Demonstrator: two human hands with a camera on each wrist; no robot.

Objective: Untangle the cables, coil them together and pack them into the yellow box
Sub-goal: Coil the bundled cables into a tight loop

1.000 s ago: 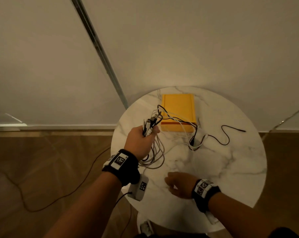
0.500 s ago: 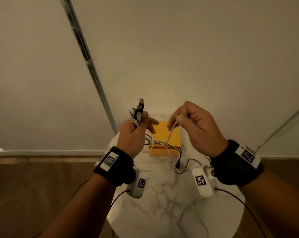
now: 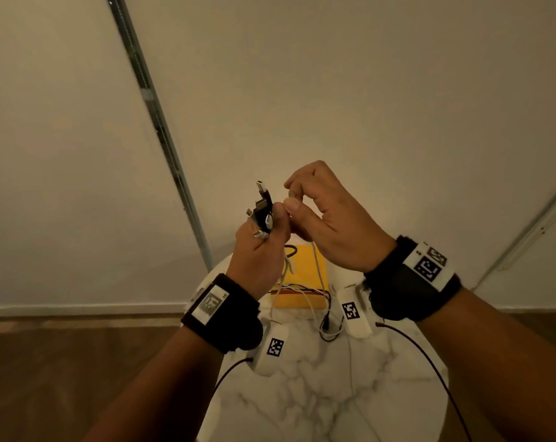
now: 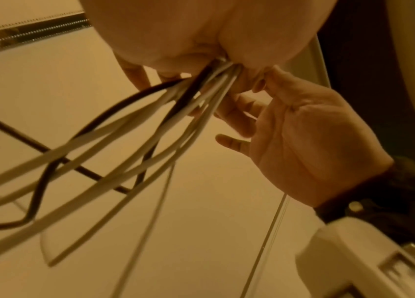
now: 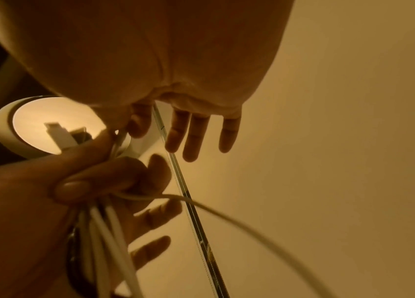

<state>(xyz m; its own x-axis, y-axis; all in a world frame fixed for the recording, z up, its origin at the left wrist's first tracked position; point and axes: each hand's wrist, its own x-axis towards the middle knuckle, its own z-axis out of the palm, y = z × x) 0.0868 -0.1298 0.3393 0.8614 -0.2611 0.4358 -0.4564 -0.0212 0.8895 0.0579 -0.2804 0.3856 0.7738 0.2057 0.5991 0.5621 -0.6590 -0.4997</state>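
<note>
Marble bench (image 3: pixel 318 393) fills the bottom of the head view, round and white with grey veins. Above it, both wrists carry black bands with white tagged modules. Left hand (image 3: pixel 259 253) is raised over the bench, its grip closed round a bundle of cables (image 4: pixel 130 145), white ones and black ones together. The connector ends (image 3: pixel 262 205), USB plugs among them, stick up out of the top of the fist, and the cable lengths hang down from under it in loose loops. Right hand (image 3: pixel 331 224) is just beside the left, thumb and forefinger pinching the end of a single pale cable (image 5: pixel 239 217) close against the left thumb; the other three fingers (image 5: pixel 193 137) are spread and relaxed. That cable drops from the pinch toward the bench. Farther back, below and between the hands, the yellow box (image 3: pixel 302 275) sits closed on the bench, with black and white strands draped across its near edge. A black connector (image 3: pixel 326 323) rests on the marble just in front of it. Behind stands a plain pale wall (image 3: pixel 366 90) with a metal strip (image 3: pixel 161 135) running up it aslant.
</note>
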